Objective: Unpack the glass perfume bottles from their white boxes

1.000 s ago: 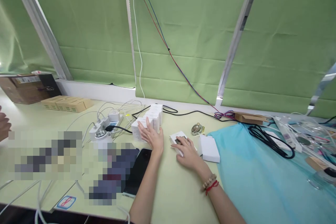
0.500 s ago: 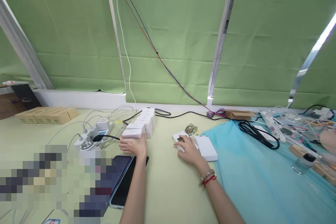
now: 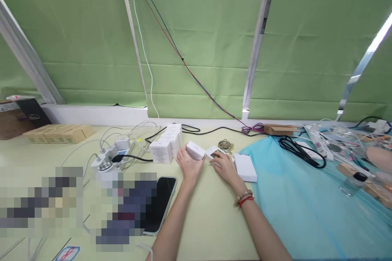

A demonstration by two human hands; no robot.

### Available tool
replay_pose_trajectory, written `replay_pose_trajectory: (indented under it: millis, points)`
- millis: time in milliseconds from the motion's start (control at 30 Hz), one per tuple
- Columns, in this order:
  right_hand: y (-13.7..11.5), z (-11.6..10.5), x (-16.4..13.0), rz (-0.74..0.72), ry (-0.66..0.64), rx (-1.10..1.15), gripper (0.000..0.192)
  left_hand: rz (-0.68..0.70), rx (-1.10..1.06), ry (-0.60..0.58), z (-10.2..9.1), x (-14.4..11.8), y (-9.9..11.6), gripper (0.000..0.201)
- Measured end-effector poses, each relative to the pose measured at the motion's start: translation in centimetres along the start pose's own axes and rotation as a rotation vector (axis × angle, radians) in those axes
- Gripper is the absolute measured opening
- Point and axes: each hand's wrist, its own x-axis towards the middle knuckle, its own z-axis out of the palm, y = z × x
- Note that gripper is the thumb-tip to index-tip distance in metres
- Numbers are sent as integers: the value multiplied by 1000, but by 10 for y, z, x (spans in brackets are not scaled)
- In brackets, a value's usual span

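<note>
My left hand is closed round a small white box, tilted, just right of a row of similar white boxes. Close beside it, my right hand has its fingers bent over another white box with a dark patch on top, partly hidden by the fingers. Against the right wrist side lies a flat white box. Behind the right hand sits a round gold-coloured metal piece.
A phone lies left of my left forearm. White plugs and a power strip with cables stand further left. Tan boxes line the back left. Blue sheeting covers the right side, bearing a coiled black cable and a small bottle.
My left hand has moved right from the front of the row, carrying one white box towards my right hand. My right hand stays over its box, shifted slightly in view.
</note>
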Motion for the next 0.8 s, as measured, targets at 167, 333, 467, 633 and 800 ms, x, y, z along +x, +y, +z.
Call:
replay_pose_trajectory:
  millis: [167, 333, 467, 633, 800]
  points:
    - [-6, 0, 5, 118, 236, 393, 30, 55, -269, -159, 15, -12, -9, 78]
    - [-27, -9, 6, 133, 323, 669, 36, 195, -293, -238, 17, -20, -6, 78]
    - [-34, -16, 5, 48, 356, 579, 33, 465, -282, -221, 19, -26, 2, 72]
    - [-18, -12, 8, 144, 252, 734, 40, 480, -111, -363, 23, -24, -5, 60]
    - [-5, 8, 10, 191, 246, 779, 43, 465, -68, -416, 25, -20, -17, 51]
